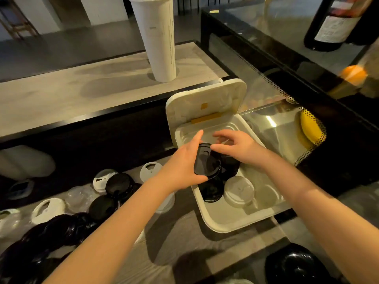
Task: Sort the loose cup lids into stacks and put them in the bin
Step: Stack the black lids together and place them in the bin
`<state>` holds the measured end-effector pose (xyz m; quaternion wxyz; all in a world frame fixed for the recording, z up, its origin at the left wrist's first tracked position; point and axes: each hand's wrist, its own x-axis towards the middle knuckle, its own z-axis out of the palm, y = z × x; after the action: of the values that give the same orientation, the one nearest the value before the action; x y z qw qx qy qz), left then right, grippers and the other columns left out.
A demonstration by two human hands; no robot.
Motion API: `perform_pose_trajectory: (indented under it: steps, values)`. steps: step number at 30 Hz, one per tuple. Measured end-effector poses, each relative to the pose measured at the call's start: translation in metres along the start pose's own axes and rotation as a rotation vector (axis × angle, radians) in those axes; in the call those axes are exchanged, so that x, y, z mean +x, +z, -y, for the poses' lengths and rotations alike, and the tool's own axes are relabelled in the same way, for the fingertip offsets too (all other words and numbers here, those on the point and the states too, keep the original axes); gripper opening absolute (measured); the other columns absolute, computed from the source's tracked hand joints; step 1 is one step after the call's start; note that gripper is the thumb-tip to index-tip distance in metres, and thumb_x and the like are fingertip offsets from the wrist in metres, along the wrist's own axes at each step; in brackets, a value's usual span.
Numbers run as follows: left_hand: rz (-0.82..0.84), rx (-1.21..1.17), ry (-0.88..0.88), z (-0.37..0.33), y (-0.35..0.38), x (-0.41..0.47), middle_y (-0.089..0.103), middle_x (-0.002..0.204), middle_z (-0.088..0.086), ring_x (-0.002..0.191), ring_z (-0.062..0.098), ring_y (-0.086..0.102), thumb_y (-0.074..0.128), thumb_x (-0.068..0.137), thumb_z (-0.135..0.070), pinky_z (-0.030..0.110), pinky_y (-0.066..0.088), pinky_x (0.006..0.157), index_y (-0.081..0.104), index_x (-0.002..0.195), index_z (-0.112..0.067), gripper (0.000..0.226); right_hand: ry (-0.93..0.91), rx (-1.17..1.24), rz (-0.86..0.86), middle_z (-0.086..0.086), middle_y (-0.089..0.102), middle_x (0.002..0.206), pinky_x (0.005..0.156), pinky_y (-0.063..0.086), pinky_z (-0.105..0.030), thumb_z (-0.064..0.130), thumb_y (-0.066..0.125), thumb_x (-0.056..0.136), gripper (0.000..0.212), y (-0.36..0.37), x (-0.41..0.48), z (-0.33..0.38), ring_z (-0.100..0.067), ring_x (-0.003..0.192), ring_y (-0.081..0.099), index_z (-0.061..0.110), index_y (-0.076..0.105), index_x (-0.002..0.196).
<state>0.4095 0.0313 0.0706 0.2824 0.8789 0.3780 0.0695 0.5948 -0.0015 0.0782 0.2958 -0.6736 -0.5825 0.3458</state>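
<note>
Head cam, L hand gripping glossy black round lid over white bin, R hand loosely spread beside it

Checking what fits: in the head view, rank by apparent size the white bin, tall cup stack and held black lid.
1. white bin
2. tall cup stack, farther away, so likely understated
3. black lid in the left hand
</note>
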Motion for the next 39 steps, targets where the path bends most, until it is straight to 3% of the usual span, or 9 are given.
perform_pose_trajectory:
  steps: [5,10,13,16,23,31,34,37,39]
  values:
    - [0.057,0.038,0.059,0.000,0.006,0.007,0.026,0.152,-0.001,0.134,0.016,0.033,0.077,0.073,-0.030,0.021,0.032,0.099,-0.008,0.149,-0.027,0.114,0.093,0.000,0.041,0.003,0.052,0.074,0.072,0.046,-0.026,0.013,0.069,0.084,0.033,0.008,0.004,-0.014,-0.015,0.073,0.053,0.002,0.062,0.114]
    - [-0.026,0.249,0.008,0.014,0.013,-0.001,0.014,0.157,0.003,0.144,0.018,0.014,0.060,0.087,-0.045,0.032,0.017,0.115,0.007,0.150,-0.015,0.088,0.271,-0.014,-0.048,0.001,0.057,0.068,0.077,0.055,-0.040,0.016,0.074,0.079,0.024,0.019,0.012,-0.040,-0.022,0.070,0.060,0.008,0.064,0.099]
    - [-0.003,0.262,-0.089,0.027,0.016,-0.012,0.010,0.158,0.005,0.146,0.018,0.007,0.049,0.091,-0.051,0.039,0.015,0.118,0.014,0.150,-0.014,0.078,0.344,-0.212,-0.062,-0.003,0.066,0.080,0.075,0.057,-0.037,0.026,0.075,0.078,0.019,0.027,0.010,-0.051,-0.022,0.070,0.065,0.016,0.064,0.090]
    - [0.019,0.250,-0.115,0.031,0.018,-0.018,0.006,0.159,0.003,0.146,0.016,0.004,0.045,0.092,-0.052,0.040,0.016,0.118,0.012,0.150,-0.015,0.076,0.348,-0.410,0.010,-0.008,0.070,0.090,0.072,0.053,-0.030,0.031,0.071,0.080,0.025,0.038,0.011,-0.048,-0.023,0.081,0.066,0.010,0.067,0.094]
    - [0.014,0.270,-0.130,0.030,0.019,-0.018,0.004,0.159,0.002,0.146,0.015,0.002,0.044,0.092,-0.053,0.042,0.017,0.118,0.010,0.150,-0.016,0.077,0.319,-0.546,0.154,-0.005,0.063,0.090,0.066,0.046,-0.028,0.029,0.066,0.086,0.022,0.068,0.025,-0.053,-0.021,0.082,0.061,0.010,0.064,0.098]
    - [0.010,0.264,-0.125,0.031,0.021,-0.017,0.004,0.159,0.003,0.146,0.015,0.003,0.044,0.092,-0.052,0.039,0.015,0.119,0.011,0.150,-0.016,0.076,0.122,-1.012,0.288,-0.007,0.066,0.104,0.062,0.042,-0.032,0.017,0.050,0.094,0.019,0.086,0.023,-0.067,-0.027,0.095,0.064,0.009,0.061,0.107]
    - [0.005,0.259,-0.124,0.031,0.021,-0.018,0.004,0.159,0.003,0.146,0.015,0.003,0.044,0.092,-0.052,0.039,0.015,0.119,0.010,0.150,-0.016,0.076,0.060,-1.009,0.281,-0.005,0.064,0.105,0.063,0.042,-0.032,0.019,0.051,0.093,0.020,0.084,0.024,-0.064,-0.026,0.097,0.062,0.011,0.060,0.108]
    - [0.003,0.265,-0.122,0.031,0.022,-0.018,0.004,0.159,0.003,0.146,0.014,0.003,0.044,0.092,-0.052,0.039,0.015,0.119,0.011,0.150,-0.015,0.076,0.010,-0.871,0.298,-0.002,0.058,0.113,0.072,0.048,-0.034,0.036,0.062,0.085,0.037,0.078,0.023,-0.066,-0.023,0.104,0.056,0.019,0.054,0.116]
    - [0.004,0.273,-0.120,0.031,0.022,-0.018,0.005,0.159,0.003,0.146,0.014,0.003,0.043,0.092,-0.052,0.039,0.015,0.119,0.011,0.150,-0.015,0.076,-0.017,-0.931,0.399,-0.002,0.052,0.122,0.079,0.049,-0.036,0.043,0.068,0.080,0.055,0.078,0.019,-0.068,-0.024,0.111,0.051,0.022,0.048,0.128]
